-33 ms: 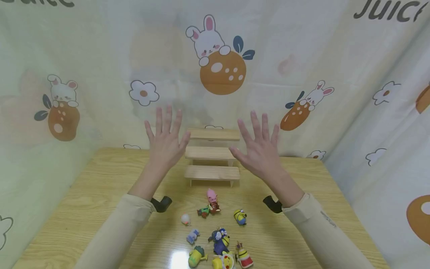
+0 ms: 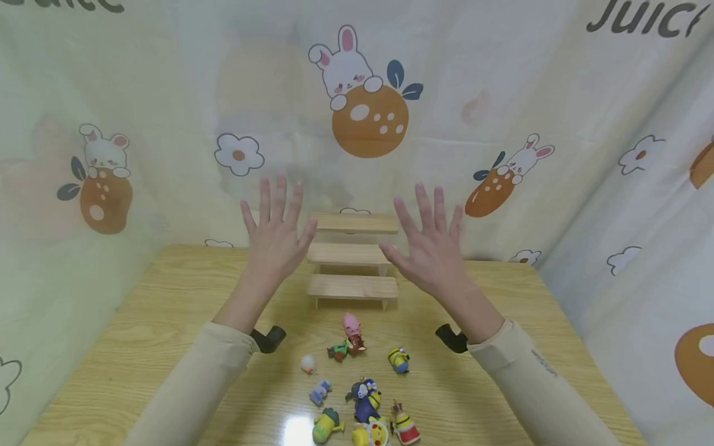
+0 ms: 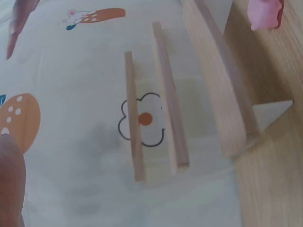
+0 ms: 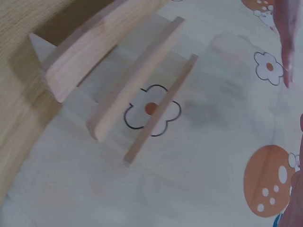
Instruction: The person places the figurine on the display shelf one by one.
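Note:
Both hands are raised over the table with fingers spread, holding nothing. The left hand (image 2: 274, 244) is just left of a three-step wooden shelf (image 2: 352, 286), and the right hand (image 2: 434, 251) is just right of it. Several small toy figures lie on the table in front of the shelf. Among them are a pink pig-like figure (image 2: 351, 323), a yellow-and-blue minion (image 2: 398, 360), a small white figure (image 2: 308, 363), a blue-grey figure (image 2: 320, 393) and a green-topped yellow figure (image 2: 326, 425). Both wrist views show the shelf's boards, with only parts of fingers at the edges.
The wooden table (image 2: 139, 334) meets a printed curtain (image 2: 167, 186) behind and at the sides. A dark purple-blue figure (image 2: 365, 409), a yellow figure with a white rim (image 2: 378, 432) and a crowned, red-based one (image 2: 406, 427) lie near the front. Black wrist mounts (image 2: 269, 339) show beneath the cuffs.

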Tool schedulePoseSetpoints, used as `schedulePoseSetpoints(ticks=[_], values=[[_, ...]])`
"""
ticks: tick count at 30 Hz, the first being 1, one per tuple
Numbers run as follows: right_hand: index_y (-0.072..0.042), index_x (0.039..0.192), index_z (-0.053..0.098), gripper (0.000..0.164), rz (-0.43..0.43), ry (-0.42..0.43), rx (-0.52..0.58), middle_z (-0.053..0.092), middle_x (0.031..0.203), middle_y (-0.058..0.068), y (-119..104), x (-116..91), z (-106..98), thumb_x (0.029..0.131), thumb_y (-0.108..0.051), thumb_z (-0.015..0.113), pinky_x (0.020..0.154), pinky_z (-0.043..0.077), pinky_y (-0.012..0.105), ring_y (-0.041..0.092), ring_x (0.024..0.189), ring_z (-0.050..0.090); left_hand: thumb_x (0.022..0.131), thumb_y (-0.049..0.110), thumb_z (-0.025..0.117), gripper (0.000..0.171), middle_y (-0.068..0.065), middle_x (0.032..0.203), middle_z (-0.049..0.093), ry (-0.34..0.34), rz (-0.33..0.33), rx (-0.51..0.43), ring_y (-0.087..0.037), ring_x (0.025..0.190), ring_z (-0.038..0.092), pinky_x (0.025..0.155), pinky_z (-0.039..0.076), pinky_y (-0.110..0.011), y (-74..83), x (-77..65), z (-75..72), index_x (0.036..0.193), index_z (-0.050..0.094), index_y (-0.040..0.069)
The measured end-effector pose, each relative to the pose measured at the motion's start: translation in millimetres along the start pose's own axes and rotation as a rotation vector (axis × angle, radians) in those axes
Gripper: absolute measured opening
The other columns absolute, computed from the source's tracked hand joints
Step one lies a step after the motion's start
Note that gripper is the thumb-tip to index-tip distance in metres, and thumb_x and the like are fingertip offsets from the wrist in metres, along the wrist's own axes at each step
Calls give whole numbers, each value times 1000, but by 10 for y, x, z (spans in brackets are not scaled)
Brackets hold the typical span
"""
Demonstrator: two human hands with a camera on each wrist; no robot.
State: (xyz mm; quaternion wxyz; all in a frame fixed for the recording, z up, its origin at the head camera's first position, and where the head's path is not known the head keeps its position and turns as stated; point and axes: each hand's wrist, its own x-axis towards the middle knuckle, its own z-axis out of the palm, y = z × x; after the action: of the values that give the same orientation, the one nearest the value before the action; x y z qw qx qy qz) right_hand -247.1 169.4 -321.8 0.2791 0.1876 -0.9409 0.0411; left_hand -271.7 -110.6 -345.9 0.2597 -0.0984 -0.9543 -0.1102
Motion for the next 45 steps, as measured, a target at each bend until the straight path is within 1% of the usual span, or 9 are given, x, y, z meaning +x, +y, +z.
schedulePoseSetpoints(ticks=[6,14,20,25,27,30,34,38,45], values=[[-26,154,14,79,39,31,-3,-8,161,8,81,108,-82,89,-58,47,108,-2,72,33,146,-18,98,57,26,69,6,157,-23,-26,26,23,-24,145,-22,112,-5,-67,6,-42,65,153,-6,30],[-27,154,10,78,101,-48,25,-12,161,6,141,69,-82,92,-59,44,110,-5,70,31,145,-21,98,57,28,67,-1,161,-6,-20,45,-7,-20,145,-21,114,-3,-64,-13,-139,119,154,9,25],[-27,154,11,78,80,-37,18,-6,161,9,137,65,-54,91,-59,45,109,-2,72,32,146,-17,98,57,26,67,0,161,-6,-26,43,-5,-20,145,-21,114,-4,-63,-34,-147,133,154,4,27],[-25,153,16,75,79,-42,49,7,159,15,136,38,-31,92,-56,47,110,14,69,41,144,12,99,52,33,68,-3,162,-2,-24,32,-14,-27,148,-11,114,0,-64,-50,-168,152,154,7,24],[-23,152,20,72,88,-28,101,22,153,19,136,18,-16,93,-52,49,106,29,64,43,133,34,99,51,34,68,-5,162,-1,-27,16,-40,-29,148,-7,115,1,-62,-60,-180,167,154,9,21],[-20,151,24,67,93,-3,178,42,138,21,130,-2,11,94,-45,51,94,44,56,41,114,51,99,49,34,68,-5,161,-5,-38,-19,-87,-29,148,-6,116,2,-60,-82,-198,190,154,9,18],[-18,149,29,64,83,6,221,52,126,20,105,-21,51,95,-41,52,88,48,52,37,108,55,99,45,38,68,-6,161,-3,-21,-55,-141,-31,148,-1,117,7,-59,-125,-221,232,154,11,16],[-16,147,34,60,100,-11,214,56,120,18,85,-69,67,95,-41,52,83,51,50,35,103,58,98,40,43,65,-14,159,15,17,-70,-226,-35,146,13,114,18,-59,-162,-235,298,152,19,11],[-21,148,31,60,169,-156,227,58,121,9,68,-171,166,96,-47,46,72,53,45,28,97,61,98,41,43,68,-20,153,29,-9,-159,-429,-39,142,24,114,21,-59,-229,-316,425,149,22,2]])
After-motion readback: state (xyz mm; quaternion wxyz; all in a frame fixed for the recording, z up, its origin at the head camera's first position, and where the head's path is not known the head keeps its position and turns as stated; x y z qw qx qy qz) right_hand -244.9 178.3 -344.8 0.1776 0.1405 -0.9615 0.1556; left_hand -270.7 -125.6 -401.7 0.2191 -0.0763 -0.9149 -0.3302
